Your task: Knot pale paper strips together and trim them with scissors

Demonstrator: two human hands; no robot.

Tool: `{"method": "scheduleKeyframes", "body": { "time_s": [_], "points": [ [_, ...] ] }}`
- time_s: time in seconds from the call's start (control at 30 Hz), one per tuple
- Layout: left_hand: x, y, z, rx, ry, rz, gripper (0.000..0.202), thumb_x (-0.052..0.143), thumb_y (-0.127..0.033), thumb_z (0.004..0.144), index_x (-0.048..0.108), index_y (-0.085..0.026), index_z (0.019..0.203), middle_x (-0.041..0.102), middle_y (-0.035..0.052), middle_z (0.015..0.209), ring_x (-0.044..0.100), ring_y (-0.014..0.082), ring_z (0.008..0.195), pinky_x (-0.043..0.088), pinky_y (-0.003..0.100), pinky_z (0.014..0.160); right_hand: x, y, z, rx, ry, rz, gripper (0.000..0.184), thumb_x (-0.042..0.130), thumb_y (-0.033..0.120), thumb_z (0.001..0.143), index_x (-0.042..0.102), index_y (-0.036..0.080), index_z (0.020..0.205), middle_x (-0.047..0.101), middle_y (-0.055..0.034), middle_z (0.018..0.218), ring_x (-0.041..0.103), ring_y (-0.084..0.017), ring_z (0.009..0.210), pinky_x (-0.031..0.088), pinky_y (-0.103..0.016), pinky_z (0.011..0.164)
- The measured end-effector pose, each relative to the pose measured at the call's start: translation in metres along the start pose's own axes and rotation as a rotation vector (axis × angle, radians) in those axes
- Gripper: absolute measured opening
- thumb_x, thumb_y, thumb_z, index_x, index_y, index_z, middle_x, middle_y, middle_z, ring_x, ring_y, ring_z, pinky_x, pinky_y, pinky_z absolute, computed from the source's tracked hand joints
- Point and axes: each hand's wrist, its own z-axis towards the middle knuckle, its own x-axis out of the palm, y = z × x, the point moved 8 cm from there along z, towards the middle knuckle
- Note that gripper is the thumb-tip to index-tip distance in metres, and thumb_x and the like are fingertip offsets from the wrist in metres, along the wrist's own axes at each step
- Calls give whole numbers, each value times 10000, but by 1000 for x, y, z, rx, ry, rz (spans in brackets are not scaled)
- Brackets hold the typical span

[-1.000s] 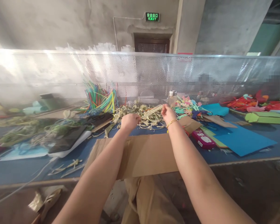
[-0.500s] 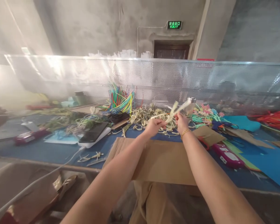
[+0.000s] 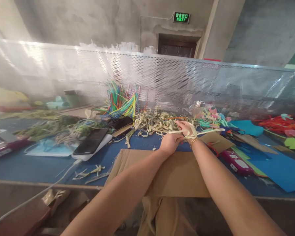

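Observation:
A pale cream strip (image 3: 206, 132), flat and ribbon-like, loops around the fingers and back of my right hand (image 3: 185, 128). One end sticks out to the right past the wrist, which wears a gold bracelet (image 3: 193, 141). My left hand (image 3: 170, 143) is curled close beside the right palm, closed on the strip; its fingertips are partly hidden. Both hands hover over the near side of a heap of curled pale strips (image 3: 157, 122). Below my forearms, a brown cardboard sheet (image 3: 177, 173) spans the table edge and my lap.
A phone (image 3: 90, 141) on a white cabled block lies left, near green string tangles (image 3: 76, 131). Colourful stems (image 3: 120, 100) stand behind. At right are a purple box (image 3: 236, 163), blue sheets (image 3: 282, 170) and pastel flowers (image 3: 215, 116). A perforated metal screen (image 3: 147, 72) closes the back.
My hands have come together and lower. The strip, earlier stretched upward between them, now wraps around my right hand with its end pointing right. The view has tilted slightly.

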Motion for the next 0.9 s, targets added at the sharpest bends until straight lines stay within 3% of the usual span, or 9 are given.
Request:
{"method": "scheduleKeyframes", "body": {
  "time_s": [0.13, 0.27, 0.43, 0.53, 0.67, 0.8, 0.9],
  "points": [
    [-14, -8, -1, -12, -125, -92, 276, 481, -313, 914, 712, -206, 807, 727, 33, 826, 637, 169, 782, 435, 244, 743, 31, 15, 7, -24, 200, -159, 247, 734, 380, 660, 678, 146, 713, 587, 25, 563, 449, -72, 479, 352, -207, 481],
    [-32, -20, -2, -10, -251, -191, 272, 493, -321, 917, 708, -199, 804, 725, 15, 798, 638, 154, 754, 446, 239, 748, 75, 27, 18, -165, 475, -554, 179, 690, 310, 723, 722, 140, 765, 680, -11, 679, 563, -108, 617, 413, -216, 604],
    [-51, -28, -3, -22, -342, -280, 275, 489, -297, 922, 685, -192, 759, 705, 7, 773, 620, 141, 733, 447, 233, 739, 116, 37, 43, -394, 568, -962, 171, 645, 279, 776, 758, 179, 856, 735, -31, 831, 622, -144, 739, 411, -233, 673],
    [-51, -29, -4, -45, -331, -309, 263, 507, -279, 914, 676, -183, 737, 690, 5, 745, 601, 136, 701, 438, 230, 707, 136, 41, 59, -516, 578, -1158, 171, 622, 270, 788, 767, 219, 863, 743, -27, 890, 626, -164, 811, 401, -252, 720],
    [-38, -35, -3, -27, -235, -378, 280, 516, -286, 914, 671, -172, 709, 674, 5, 712, 599, 132, 686, 436, 223, 691, 161, 37, 70, -646, 639, -1358, 159, 641, 300, 783, 775, 262, 859, 743, -34, 876, 588, -213, 917, 353, -311, 810],
    [-35, -37, -4, -51, -236, -400, 317, 491, -305, 931, 675, -168, 713, 678, 11, 714, 603, 124, 682, 440, 220, 712, 187, 21, 60, -685, 854, -1321, 175, 671, 349, 786, 754, 335, 939, 728, 5, 933, 554, -203, 961, 299, -327, 840],
    [-36, -42, -5, -15, -237, -399, 308, 498, -304, 929, 679, -165, 722, 684, 15, 719, 609, 126, 697, 441, 221, 727, 200, 13, 52, -746, 863, -1320, 197, 656, 383, 807, 742, 327, 975, 702, -10, 959, 530, -202, 962, 285, -329, 819]
  ]
}}
